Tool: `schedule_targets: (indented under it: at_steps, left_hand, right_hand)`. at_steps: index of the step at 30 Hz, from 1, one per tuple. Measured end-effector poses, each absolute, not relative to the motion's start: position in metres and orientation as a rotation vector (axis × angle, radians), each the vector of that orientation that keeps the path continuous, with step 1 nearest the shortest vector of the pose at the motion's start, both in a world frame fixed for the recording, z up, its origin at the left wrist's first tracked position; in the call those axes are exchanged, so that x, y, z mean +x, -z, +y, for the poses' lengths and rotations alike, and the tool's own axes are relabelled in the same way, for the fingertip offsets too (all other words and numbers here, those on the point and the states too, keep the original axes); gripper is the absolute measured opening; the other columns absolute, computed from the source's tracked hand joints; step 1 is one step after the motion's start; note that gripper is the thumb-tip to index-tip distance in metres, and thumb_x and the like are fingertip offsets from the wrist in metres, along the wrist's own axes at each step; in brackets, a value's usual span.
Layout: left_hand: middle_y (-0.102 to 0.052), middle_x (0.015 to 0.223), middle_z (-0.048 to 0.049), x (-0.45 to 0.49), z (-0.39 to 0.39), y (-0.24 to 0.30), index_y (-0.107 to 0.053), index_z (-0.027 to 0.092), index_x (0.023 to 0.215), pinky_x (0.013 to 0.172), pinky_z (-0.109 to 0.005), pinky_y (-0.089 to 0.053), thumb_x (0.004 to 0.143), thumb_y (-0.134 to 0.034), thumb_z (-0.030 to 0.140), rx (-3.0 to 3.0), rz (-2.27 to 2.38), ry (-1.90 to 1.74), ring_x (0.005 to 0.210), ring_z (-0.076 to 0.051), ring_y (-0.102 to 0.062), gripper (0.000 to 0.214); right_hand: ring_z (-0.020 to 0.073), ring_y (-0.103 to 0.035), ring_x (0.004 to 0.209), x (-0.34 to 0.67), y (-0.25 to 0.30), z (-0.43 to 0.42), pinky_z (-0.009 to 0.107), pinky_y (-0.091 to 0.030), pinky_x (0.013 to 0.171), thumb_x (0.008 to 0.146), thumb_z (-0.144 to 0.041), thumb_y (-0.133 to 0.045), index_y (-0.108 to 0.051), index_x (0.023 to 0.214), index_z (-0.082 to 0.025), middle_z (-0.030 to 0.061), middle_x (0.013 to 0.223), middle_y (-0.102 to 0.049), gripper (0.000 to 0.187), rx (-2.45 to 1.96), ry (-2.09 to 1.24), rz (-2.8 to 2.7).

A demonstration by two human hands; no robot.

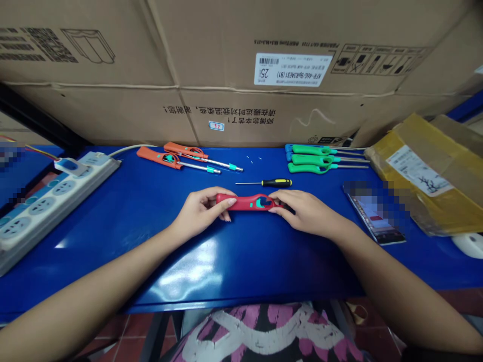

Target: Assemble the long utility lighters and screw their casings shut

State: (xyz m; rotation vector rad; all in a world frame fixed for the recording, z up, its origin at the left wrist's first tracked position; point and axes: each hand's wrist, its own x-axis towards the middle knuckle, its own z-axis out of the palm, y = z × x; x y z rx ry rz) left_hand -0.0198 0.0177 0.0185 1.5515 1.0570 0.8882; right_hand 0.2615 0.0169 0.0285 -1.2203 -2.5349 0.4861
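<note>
Between my two hands lies a red lighter point(245, 202), the long-necked kind, with a green trigger in its loop. My left hand point(202, 211) is closed on its handle end, thumb along the top. At the trigger end, my right hand point(302, 208) pinches the body with thumb and fingers; any metal neck there is hidden behind that hand. Just beyond the lighter rests a black and yellow screwdriver point(277, 183), its shaft pointing left. Two orange lighters point(160, 157) with metal necks lie at the back left. Several green lighters point(311, 160) are stacked at the back right, necks pointing right.
A white power strip point(53, 201) runs along the left of the blue table point(241, 261). Large cardboard boxes point(222, 105) wall off the back. On the right are a phone point(377, 216), a taped yellow-brown parcel point(433, 176) and a white mouse point(470, 245).
</note>
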Motion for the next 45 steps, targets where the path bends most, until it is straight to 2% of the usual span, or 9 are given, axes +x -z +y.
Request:
schedule_targets:
  at_steps: [5, 9, 15, 18, 22, 27, 32, 38, 45]
  left_hand:
    - [-0.076, 0.069, -0.0091, -0.022, 0.027, -0.016, -0.073, 0.007, 0.109, 0.062, -0.025, -0.062, 0.089, -0.064, 0.064, 1.262, 1.016, -0.831, 0.063, -0.018, -0.074, 0.061]
    - [-0.077, 0.074, -0.0129, -0.023, 0.028, -0.015, -0.074, 0.004, 0.107, 0.067, -0.026, -0.064, 0.087, -0.067, 0.064, 1.136, 1.025, -0.808, 0.069, -0.019, -0.076, 0.064]
    - [-0.076, 0.116, -0.0126, -0.021, 0.022, -0.019, -0.079, 0.015, 0.103, 0.094, -0.037, -0.061, 0.081, -0.080, 0.043, 1.430, 0.926, -0.810, 0.103, -0.024, -0.074, 0.036]
    - [-0.075, 0.120, -0.0129, -0.021, 0.019, -0.016, -0.076, 0.015, 0.112, 0.100, -0.039, -0.058, 0.082, -0.080, 0.035, 1.519, 0.890, -0.801, 0.108, -0.024, -0.073, 0.037]
    - [-0.075, 0.119, -0.0134, -0.019, 0.015, -0.008, -0.069, 0.013, 0.124, 0.096, -0.040, -0.061, 0.084, -0.078, 0.034, 1.566, 0.872, -0.796, 0.106, -0.023, -0.073, 0.046]
    - [-0.077, 0.101, -0.0083, -0.014, 0.009, -0.007, -0.075, 0.017, 0.111, 0.080, -0.028, -0.059, 0.090, -0.071, 0.032, 2.111, 0.900, -0.802, 0.088, -0.018, -0.072, 0.025]
    - [-0.076, 0.092, -0.0067, -0.010, -0.001, -0.014, -0.074, 0.016, 0.105, 0.074, -0.025, -0.053, 0.095, -0.067, 0.028, 2.279, 0.832, -0.821, 0.079, -0.015, -0.069, 0.018]
    - [-0.076, 0.092, -0.0076, -0.010, -0.003, -0.013, -0.074, 0.017, 0.112, 0.074, -0.025, -0.054, 0.098, -0.062, 0.031, 2.341, 0.799, -0.843, 0.078, -0.016, -0.069, 0.024]
    - [-0.074, 0.083, -0.0073, -0.017, 0.001, -0.021, -0.075, 0.014, 0.104, 0.066, -0.024, -0.050, 0.099, -0.057, 0.030, 2.287, 0.890, -0.789, 0.069, -0.015, -0.065, 0.025]
  right_hand:
    - [0.0221, -0.070, 0.088, 0.259, -0.027, 0.017, 0.033, -0.051, 0.074, 0.099, -0.030, -0.058, -0.063, 0.110, -0.022, 0.0058, 0.103, -0.075, 0.015, -1.344, -0.484, -2.494]
    - [0.0211, -0.070, 0.086, 0.258, -0.028, 0.016, 0.031, -0.048, 0.071, 0.098, -0.033, -0.059, -0.063, 0.108, -0.022, 0.0044, 0.101, -0.074, 0.015, -1.355, -0.452, -2.494]
    - [0.0244, -0.071, 0.093, 0.253, -0.028, 0.014, 0.035, -0.050, 0.078, 0.097, -0.049, -0.060, -0.063, 0.118, -0.020, 0.0068, 0.106, -0.074, 0.035, -1.173, -0.407, -2.628]
    - [0.0251, -0.071, 0.097, 0.249, -0.026, 0.010, 0.035, -0.050, 0.080, 0.095, -0.054, -0.062, -0.061, 0.122, -0.020, 0.0075, 0.111, -0.074, 0.044, -1.159, -0.437, -2.628]
    - [0.0222, -0.071, 0.088, 0.245, -0.022, 0.006, 0.031, -0.047, 0.073, 0.094, -0.045, -0.066, -0.063, 0.109, -0.020, 0.0050, 0.103, -0.075, 0.029, -1.229, -0.445, -2.578]
    - [0.0201, -0.066, 0.073, 0.238, -0.021, 0.003, 0.031, -0.038, 0.064, 0.095, -0.045, -0.065, -0.062, 0.089, -0.020, 0.0028, 0.082, -0.071, 0.026, -1.191, -0.255, -2.633]
    - [0.0188, -0.064, 0.079, 0.233, -0.025, 0.000, 0.031, -0.041, 0.070, 0.104, -0.041, -0.049, -0.064, 0.093, -0.017, 0.0045, 0.090, -0.071, 0.030, -0.957, -0.196, -2.722]
    - [0.0189, -0.060, 0.077, 0.235, -0.028, 0.001, 0.033, -0.042, 0.071, 0.104, -0.043, -0.048, -0.066, 0.092, -0.018, 0.0044, 0.087, -0.070, 0.033, -0.988, -0.147, -2.737]
    - [0.0261, -0.058, 0.107, 0.249, -0.022, 0.018, 0.043, -0.047, 0.093, 0.101, -0.037, -0.054, -0.068, 0.110, -0.021, 0.0100, 0.112, -0.067, 0.023, -1.155, -0.180, -2.413]
